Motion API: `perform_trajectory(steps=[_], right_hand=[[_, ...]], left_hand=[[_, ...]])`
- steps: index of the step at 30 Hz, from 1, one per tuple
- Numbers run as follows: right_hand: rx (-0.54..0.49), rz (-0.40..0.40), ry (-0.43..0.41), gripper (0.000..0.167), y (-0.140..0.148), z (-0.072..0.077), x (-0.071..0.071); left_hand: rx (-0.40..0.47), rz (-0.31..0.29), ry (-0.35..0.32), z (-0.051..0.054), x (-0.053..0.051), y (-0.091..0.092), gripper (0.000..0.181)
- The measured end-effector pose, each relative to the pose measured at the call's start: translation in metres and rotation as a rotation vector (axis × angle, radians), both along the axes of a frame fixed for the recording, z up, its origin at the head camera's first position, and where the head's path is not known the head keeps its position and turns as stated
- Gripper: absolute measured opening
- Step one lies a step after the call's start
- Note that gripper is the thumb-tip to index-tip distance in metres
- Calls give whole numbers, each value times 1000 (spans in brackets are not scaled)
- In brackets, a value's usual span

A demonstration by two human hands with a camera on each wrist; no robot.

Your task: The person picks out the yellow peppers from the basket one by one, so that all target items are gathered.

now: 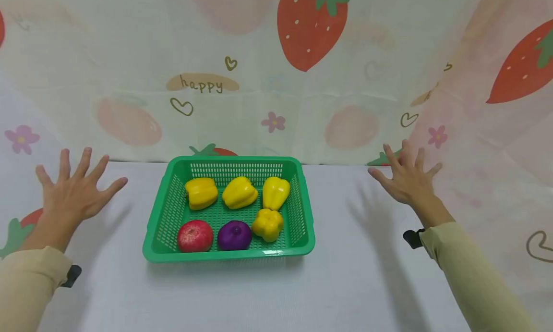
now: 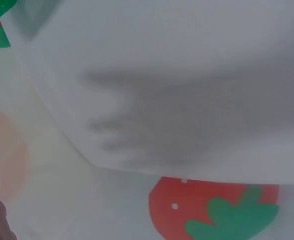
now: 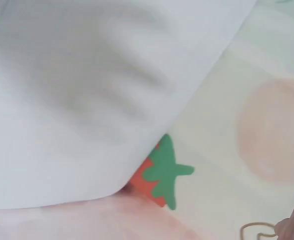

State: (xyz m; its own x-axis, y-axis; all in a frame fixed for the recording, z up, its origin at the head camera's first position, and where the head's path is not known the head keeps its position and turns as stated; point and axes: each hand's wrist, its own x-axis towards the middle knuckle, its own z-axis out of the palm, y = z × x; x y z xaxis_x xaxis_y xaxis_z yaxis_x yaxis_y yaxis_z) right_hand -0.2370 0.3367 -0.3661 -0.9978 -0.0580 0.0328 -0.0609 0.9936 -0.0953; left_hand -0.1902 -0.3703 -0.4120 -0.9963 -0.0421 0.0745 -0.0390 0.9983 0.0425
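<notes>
Had left hand (image 1: 78, 195) and right hand (image 1: 408, 180) spread wide, empty, left and right of basket (image 1: 229, 256), seemingly pre-grasp, likely needed inward reach next.

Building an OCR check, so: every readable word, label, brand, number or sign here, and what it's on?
"happy": on a tan oval printed on the backdrop.
Too small to read: marks on the slanted tan oval at right.
Too faint to read: marks at the backdrop's upper left.
Green basket: no readable text.
</notes>
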Motion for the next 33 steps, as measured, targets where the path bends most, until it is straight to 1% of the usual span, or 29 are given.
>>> perform_trajectory(steps=[5,9,14,17,19,22,26,28,31,33], right_hand=[[-16,41,-9,90,-18,6,0],[-9,93,-5,88,-36,11,2],[-49,167,-22,85,-58,18,6],[-90,226,-27,82,-70,20,6],[-145,274,-38,81,-77,20,6],[-274,325,-98,85,-89,20,6],[-445,389,-190,102,-104,20,10],[-530,433,-243,109,-112,20,14],[-674,481,-363,110,-121,21,16],[-765,505,-449,110,-126,20,16]], left_hand=[[-3,-51,26,6,-2,9,88],[-23,-98,38,11,-2,21,85],[-62,-151,52,15,-1,38,83],[-77,-198,65,16,1,48,82],[-79,-234,65,16,2,54,82],[-68,-298,49,15,3,60,82],[-41,-385,-48,14,5,67,83],[-26,-418,-110,14,6,70,82],[-16,-449,-171,13,7,73,84],[-24,-463,-193,12,7,74,84]])
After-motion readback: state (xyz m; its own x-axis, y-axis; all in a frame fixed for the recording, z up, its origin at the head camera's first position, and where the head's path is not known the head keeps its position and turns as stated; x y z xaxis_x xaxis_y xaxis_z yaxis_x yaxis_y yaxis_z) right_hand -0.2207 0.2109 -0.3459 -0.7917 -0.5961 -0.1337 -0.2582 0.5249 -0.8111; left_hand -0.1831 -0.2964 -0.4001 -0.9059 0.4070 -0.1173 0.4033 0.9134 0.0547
